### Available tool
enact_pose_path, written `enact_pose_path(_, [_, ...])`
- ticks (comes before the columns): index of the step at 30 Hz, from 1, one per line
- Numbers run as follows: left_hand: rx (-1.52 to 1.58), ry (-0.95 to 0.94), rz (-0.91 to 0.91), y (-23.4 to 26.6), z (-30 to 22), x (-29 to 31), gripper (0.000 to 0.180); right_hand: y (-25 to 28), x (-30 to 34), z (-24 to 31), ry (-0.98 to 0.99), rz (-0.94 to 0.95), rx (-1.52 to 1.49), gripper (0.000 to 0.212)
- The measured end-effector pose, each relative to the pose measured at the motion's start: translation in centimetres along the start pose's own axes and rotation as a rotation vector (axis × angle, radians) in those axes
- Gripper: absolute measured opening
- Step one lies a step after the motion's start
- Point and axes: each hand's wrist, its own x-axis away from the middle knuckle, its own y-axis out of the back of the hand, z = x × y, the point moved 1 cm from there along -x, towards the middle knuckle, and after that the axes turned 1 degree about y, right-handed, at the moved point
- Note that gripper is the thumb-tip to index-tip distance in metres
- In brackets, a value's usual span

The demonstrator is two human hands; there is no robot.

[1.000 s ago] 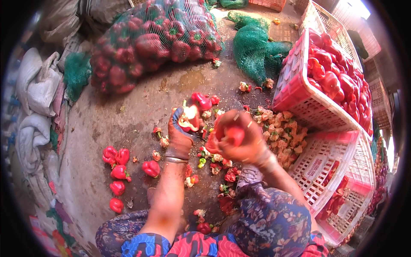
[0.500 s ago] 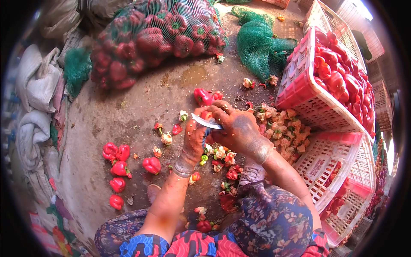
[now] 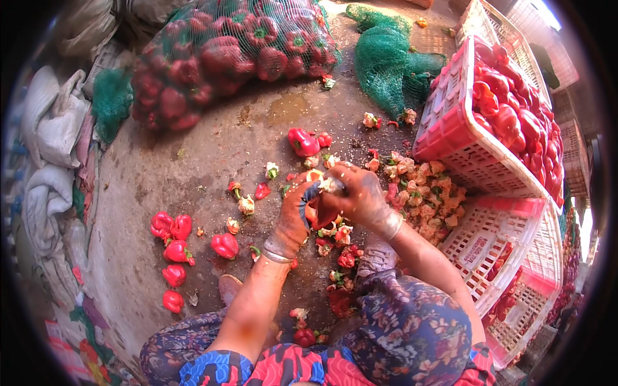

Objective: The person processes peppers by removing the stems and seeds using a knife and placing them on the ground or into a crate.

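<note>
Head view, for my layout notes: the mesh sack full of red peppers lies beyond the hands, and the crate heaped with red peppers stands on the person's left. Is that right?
Not quite: the head view shows the crate heaped with red peppers on the person's right. The mesh sack does lie beyond the left hand and right hand.

The glossy red, cut-open pepper [image 3: 324, 213] is partly hidden by the fingers [image 3: 351, 182] — the green mesh sack of dark-red peppers [image 3: 257, 55] is cut off above.
</note>
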Motion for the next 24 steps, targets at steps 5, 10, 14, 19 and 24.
enact_pose_path(5, [0.374, 0.220, -0.013, -1.1, -1.3, -0.3, 0.029, -0.6, 0.1, 0.1, 0.058, -0.158, 0.085, 0.030])
enact_pose_path(10, [0.353, 0.251, -0.121, -3.2, -3.4, 0.1, 0.024, 0.7, -0.2, -2.4, -0.636, -0.063, -0.568, 0.028])
enact_pose_path(14, [0.261, 0.178, -0.361, -0.6, -0.9, 0.6, 0.025, 1.4, 0.4, -3.2, -0.289, -0.199, 0.159, 0.048])
enact_pose_path(19, [-0.103, 0.230, -0.283, -0.2, -1.1, 1.0, 0.026, -0.9, 1.0, 1.8, -0.195, 0.188, 0.266, 0.046])
enact_pose_path(24, [0.114, 0.220, -0.325, 0.9, 0.2, 1.2, 0.032, -2.9, 1.3, 0.4, -0.018, 0.065, 0.349, 0.033])
